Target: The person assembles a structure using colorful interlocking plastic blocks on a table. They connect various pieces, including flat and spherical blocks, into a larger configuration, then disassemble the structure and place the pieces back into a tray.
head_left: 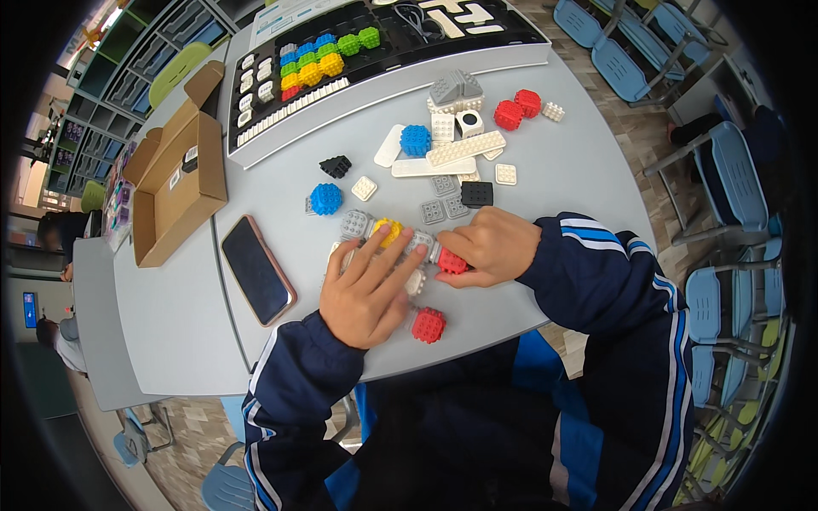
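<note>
At the frame's centre, the left hand (366, 289) spreads wide over a row of blocks (355, 224); the right hand (490, 247) pinches a red block (452, 261) at its right end. Bracing the row flat and pressing squarely seems best. The grey table (588, 175) carries 1 phone (257, 271), left of centre; blue chairs (618, 72) stand upper right.

Hides much of a brick build (354, 224) under the left hand (365, 291), slightly blurred. Masks part of a red block (451, 262) with the right hand (490, 245). Loses the kit case (375, 111) past the top edge. Leaves a distant screen (30, 309) too small to read.
</note>
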{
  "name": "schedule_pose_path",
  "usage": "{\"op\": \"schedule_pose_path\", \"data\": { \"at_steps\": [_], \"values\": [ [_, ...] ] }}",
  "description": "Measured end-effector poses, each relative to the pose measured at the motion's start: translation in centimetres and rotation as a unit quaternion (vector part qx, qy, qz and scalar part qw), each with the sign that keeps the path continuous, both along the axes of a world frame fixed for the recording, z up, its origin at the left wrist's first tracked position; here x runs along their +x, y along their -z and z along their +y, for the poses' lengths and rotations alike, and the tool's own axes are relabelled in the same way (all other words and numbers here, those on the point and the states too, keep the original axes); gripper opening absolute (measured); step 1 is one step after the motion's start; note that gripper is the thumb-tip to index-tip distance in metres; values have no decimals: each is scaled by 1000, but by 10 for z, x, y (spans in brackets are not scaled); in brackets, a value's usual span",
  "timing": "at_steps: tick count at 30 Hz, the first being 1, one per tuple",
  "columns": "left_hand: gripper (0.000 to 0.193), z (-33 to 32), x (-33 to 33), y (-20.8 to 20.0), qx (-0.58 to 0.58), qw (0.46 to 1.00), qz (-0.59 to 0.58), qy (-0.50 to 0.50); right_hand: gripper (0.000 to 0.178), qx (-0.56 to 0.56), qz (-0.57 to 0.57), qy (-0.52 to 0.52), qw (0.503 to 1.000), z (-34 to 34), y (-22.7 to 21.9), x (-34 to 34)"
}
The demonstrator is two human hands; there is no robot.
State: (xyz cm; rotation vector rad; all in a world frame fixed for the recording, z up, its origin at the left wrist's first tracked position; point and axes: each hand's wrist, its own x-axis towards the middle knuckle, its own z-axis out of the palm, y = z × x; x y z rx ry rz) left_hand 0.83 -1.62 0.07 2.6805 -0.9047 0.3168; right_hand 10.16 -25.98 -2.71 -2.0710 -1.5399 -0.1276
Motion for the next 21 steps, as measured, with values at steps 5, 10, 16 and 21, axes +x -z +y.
{"op": "schedule_pose_path", "data": {
  "at_steps": [5, 10, 16, 21],
  "values": [
    [60, 2, 1, -3, -3, 1000, 0, 15, 42, -16, -2, -7, 1000, -1, 0, -2],
    [59, 3, 2, -3, -13, 1000, 4, 24, 42, -22, -8, -14, 1000, -2, -2, -3],
    [60, 4, 3, -3, -24, 999, 3, 35, 42, -31, -5, -22, 999, -2, -3, -5],
    [60, 7, 4, -5, -23, 999, 6, 45, 46, -29, -13, -60, 998, -7, -4, 3]
  ]
}}
